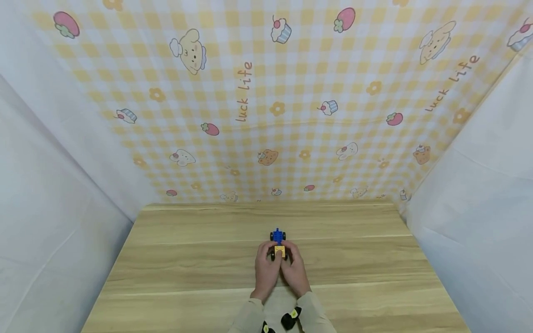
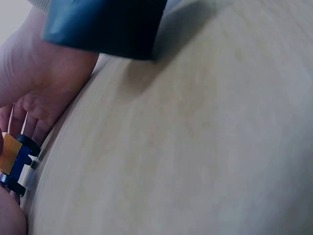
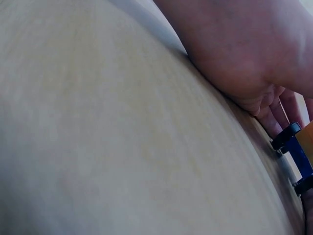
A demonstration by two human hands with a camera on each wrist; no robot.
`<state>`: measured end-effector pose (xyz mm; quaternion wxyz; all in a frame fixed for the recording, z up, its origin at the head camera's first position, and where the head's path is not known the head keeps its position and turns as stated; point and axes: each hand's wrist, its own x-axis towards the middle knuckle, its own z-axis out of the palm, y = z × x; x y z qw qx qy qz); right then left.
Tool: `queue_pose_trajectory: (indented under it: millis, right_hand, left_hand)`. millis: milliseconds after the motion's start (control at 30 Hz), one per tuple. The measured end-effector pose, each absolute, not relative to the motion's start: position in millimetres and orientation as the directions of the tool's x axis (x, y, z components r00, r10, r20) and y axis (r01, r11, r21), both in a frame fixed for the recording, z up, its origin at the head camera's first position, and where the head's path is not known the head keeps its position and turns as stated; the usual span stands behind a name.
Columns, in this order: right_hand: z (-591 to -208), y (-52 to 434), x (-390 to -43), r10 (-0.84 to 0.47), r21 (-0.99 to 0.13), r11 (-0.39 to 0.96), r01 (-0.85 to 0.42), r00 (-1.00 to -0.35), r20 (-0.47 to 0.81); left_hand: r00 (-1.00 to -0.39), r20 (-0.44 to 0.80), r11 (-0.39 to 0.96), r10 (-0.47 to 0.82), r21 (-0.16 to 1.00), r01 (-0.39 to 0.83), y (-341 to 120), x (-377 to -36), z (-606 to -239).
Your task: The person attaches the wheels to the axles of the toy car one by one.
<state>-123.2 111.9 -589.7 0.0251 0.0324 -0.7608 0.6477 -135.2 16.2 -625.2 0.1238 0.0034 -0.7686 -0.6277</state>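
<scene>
A small toy car [image 1: 277, 237] with a blue chassis, black wheels and a yellow block [image 1: 280, 251] at its near end rests on the wooden table. My left hand [image 1: 266, 270] curls round the near end from the left, its fingers beside the yellow block. From the other side, my right hand [image 1: 296, 271] holds the same end. A thumb lies on top of the block. The car's blue far end sticks out past the fingertips. In the left wrist view, a black wheel [image 2: 28, 145] shows between the hands; the right wrist view also catches the blue chassis [image 3: 299, 155].
The wood-grain table [image 1: 187, 259] reaches back to a yellow checked cloth [image 1: 291, 138] with cartoon prints. White cloth walls [image 1: 54, 208] stand at both sides. Black wrist devices [image 1: 291, 318] sit at the sleeves, close to each other.
</scene>
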Motion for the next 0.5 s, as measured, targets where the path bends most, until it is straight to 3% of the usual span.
queue_pose_trajectory:
  millis: [367,500]
  right_hand:
    - [-603,120,-128,-0.043,-0.998,0.008,-0.065,-0.997,0.065]
    - [-607,126,-133,-0.018,-0.998,0.036,-0.044,-0.999,0.044]
  left_hand:
    - [-0.992,0.057,0.087,-0.115,0.995,0.047,13,-135,-618]
    - [-0.995,0.088,0.136,-0.045,0.987,0.081,6,-139,-610]
